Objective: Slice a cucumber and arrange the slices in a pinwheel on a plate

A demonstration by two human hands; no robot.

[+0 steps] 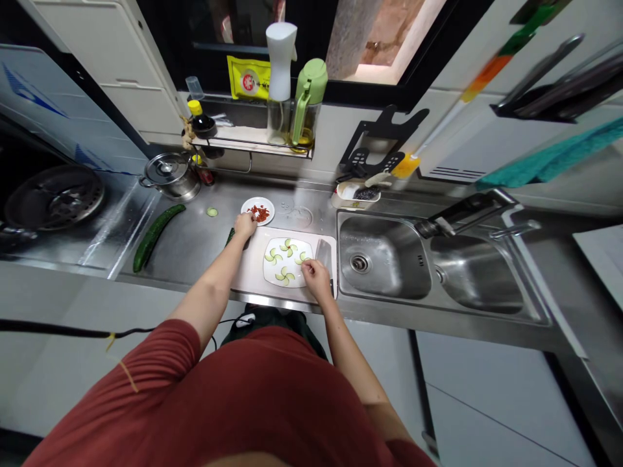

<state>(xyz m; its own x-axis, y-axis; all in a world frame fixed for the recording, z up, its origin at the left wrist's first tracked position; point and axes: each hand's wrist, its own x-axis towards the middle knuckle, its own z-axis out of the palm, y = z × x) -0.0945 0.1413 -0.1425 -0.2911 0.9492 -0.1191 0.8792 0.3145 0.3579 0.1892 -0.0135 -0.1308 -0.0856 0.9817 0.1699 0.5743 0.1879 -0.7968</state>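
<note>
Your left hand (246, 225) is at the near-left edge of the small round white plate (250, 203), beside the chopped red pieces (261, 213) on it; its fingertips are too hidden to tell whether they are apart or together. Your right hand (317, 279) is over the right edge of the square white plate (287, 263), thumb and fingertips drawn together beside the rightmost of four green slice pinwheels (285, 277); you cannot tell whether anything is between them. The far pinwheel has red at its centre. This plate lies on the pale cutting board (250, 272), with the broad-bladed knife (323, 251) along the board's right side. Part of a dark green cucumber (230, 237) shows beside your left forearm. Farther left on the steel counter (195, 250) are a small pale green slice (211, 212) and a long whole cucumber (154, 239), with a lidded steel pot (172, 178) beyond; the double sink (384, 259) is to the right
</note>
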